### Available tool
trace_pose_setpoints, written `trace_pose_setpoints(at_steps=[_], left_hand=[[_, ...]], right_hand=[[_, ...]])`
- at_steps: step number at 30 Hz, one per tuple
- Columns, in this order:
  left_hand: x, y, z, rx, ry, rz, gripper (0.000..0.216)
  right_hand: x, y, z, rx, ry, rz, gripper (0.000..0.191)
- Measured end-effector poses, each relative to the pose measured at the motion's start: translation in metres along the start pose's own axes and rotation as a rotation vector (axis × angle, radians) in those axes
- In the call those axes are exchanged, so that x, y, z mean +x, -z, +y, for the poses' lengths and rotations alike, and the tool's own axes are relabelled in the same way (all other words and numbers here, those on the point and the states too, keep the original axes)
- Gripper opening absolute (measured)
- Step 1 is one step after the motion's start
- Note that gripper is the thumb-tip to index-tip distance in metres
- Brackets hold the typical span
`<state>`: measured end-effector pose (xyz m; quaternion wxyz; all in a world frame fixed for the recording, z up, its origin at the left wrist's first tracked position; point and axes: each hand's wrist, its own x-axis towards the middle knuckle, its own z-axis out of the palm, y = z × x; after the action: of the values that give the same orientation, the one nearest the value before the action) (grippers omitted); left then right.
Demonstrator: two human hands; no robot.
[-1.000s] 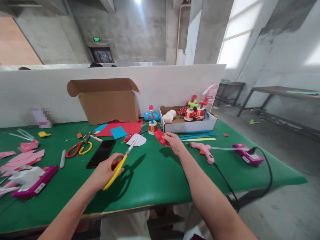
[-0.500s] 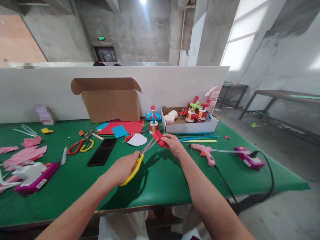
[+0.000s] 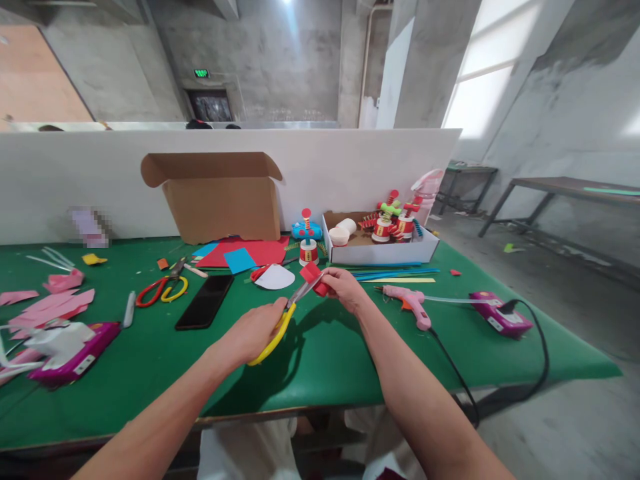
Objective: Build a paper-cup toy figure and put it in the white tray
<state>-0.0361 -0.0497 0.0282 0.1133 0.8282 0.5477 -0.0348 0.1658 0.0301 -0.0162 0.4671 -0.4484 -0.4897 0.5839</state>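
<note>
My left hand grips the yellow handles of a pair of scissors, whose blades point up and to the right. Those blades lie across a small piece of red paper, and its lower part is pinched in the fingers of my right hand. Just behind the paper stands a small figure with a red and white cup body, a blue head and springy arms. A white paper fan shape lies left of the blades, partly over something red.
A pink glue gun rests at right, near a purple power strip. A white box holds figures and cups. At left lie a black phone, red-and-yellow pliers, coloured paper and another power strip.
The scissors have moved slightly right and up with my left hand. Their blades, spread short of the red paper before, now cross it and look closer together.
</note>
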Motion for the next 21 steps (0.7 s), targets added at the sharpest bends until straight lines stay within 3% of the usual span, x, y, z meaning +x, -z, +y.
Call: trace_pose_setpoints(at_steps=[21], left_hand=[[0.0001,-0.0030,0.0005,-0.037,-0.009,0.017,0.029]], right_hand=[[0.0002,-0.0001,0.0005,-0.014,-0.018,-0.012,0.012]])
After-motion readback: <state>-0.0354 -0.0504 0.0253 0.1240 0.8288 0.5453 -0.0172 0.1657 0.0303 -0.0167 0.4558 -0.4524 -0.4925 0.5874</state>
